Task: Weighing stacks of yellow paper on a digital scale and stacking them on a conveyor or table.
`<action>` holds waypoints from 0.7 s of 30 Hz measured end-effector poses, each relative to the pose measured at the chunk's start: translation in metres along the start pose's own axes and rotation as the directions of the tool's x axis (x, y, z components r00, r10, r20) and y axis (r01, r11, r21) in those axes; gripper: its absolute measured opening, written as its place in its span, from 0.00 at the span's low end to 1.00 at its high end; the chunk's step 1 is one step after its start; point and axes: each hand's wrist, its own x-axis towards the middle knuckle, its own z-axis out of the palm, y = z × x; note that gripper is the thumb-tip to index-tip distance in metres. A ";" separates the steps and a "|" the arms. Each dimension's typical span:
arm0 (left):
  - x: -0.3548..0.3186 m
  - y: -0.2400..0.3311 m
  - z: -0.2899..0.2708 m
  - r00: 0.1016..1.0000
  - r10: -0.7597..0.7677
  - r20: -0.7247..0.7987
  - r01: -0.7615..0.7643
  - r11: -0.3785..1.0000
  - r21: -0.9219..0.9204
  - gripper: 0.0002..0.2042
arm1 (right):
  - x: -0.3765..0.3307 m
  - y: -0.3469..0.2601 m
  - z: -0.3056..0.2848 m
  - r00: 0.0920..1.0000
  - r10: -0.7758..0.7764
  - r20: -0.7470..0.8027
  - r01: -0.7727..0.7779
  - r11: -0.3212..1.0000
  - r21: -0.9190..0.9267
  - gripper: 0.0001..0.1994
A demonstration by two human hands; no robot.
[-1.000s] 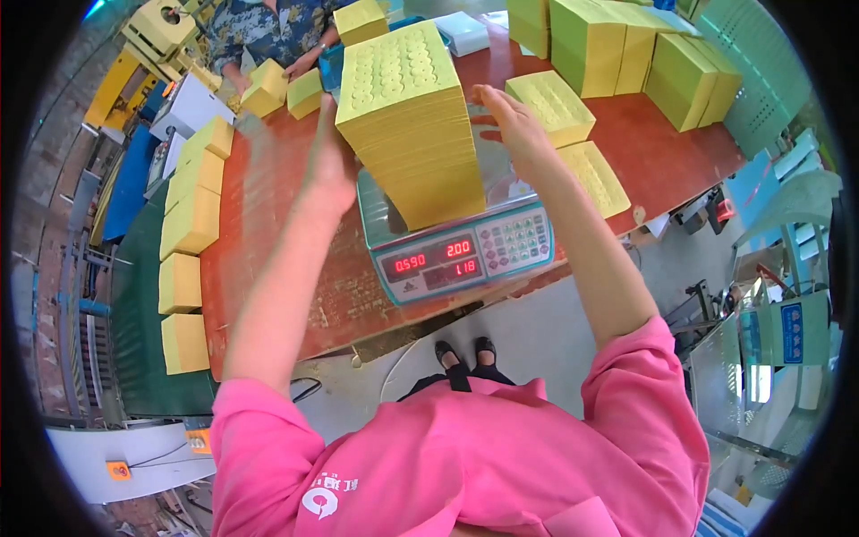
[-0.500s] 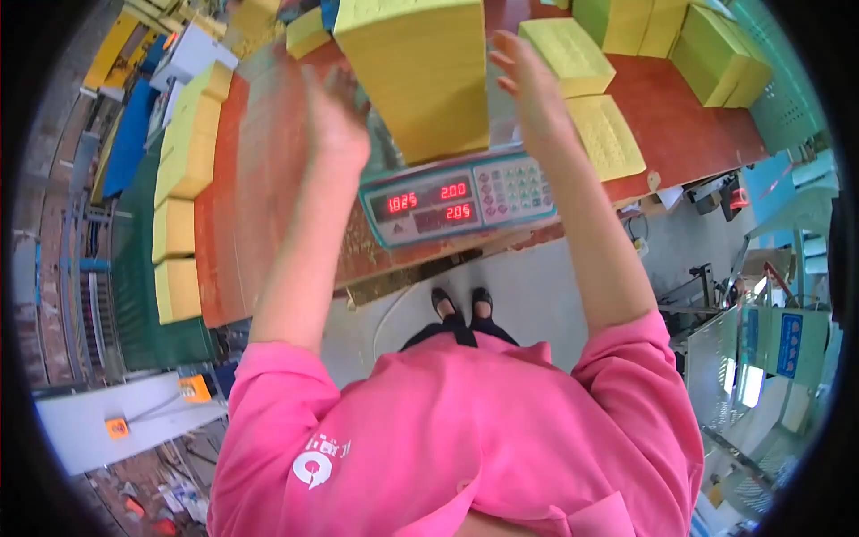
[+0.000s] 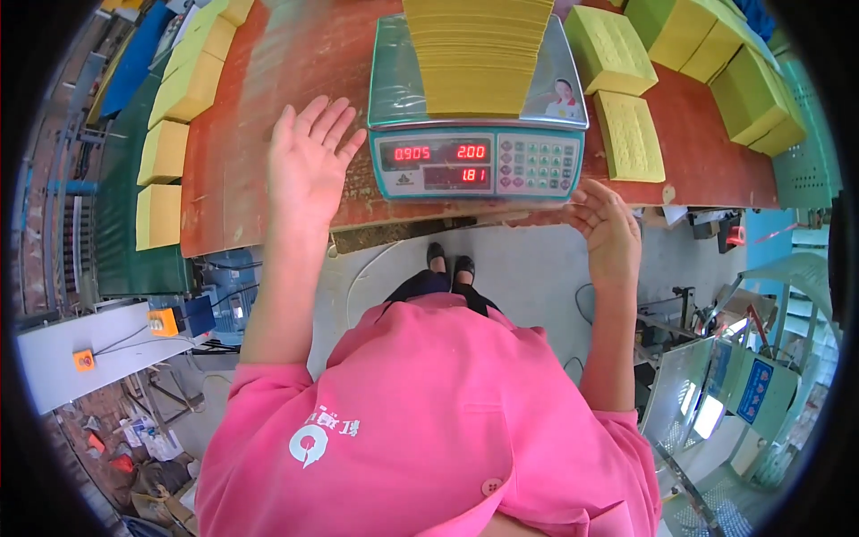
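A tall stack of yellow paper sheets point(image 3: 479, 67) stands on the metal pan of a teal-and-white digital scale point(image 3: 490, 188), whose display glows with red digits. To the left of the scale, my left hand point(image 3: 313, 161) is open, palm up, fingers spread, touching nothing. By the scale's lower right corner, at the table's front edge, my right hand point(image 3: 608, 233) hangs with loosely bent fingers apart and holds nothing. The upper part of the stack runs out of view.
Yellow stacks line the left side of the red table point(image 3: 259, 179). Right of the scale lie a yellow block point(image 3: 631, 134) and another block point(image 3: 611, 54), with larger stacks point(image 3: 759, 94) beyond. A green metal machine point(image 3: 756, 376) stands at the lower right.
Both hands have come away from beside the yellow stack, back toward me, the right one lower down. The view has shifted, showing more of the scale. The display's digits have changed.
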 end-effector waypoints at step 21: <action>0.047 0.029 0.031 0.973 0.042 0.229 -0.066 0.993 0.097 0.24 | 0.004 0.032 0.031 0.981 -0.022 -0.191 0.048 0.990 0.132 0.15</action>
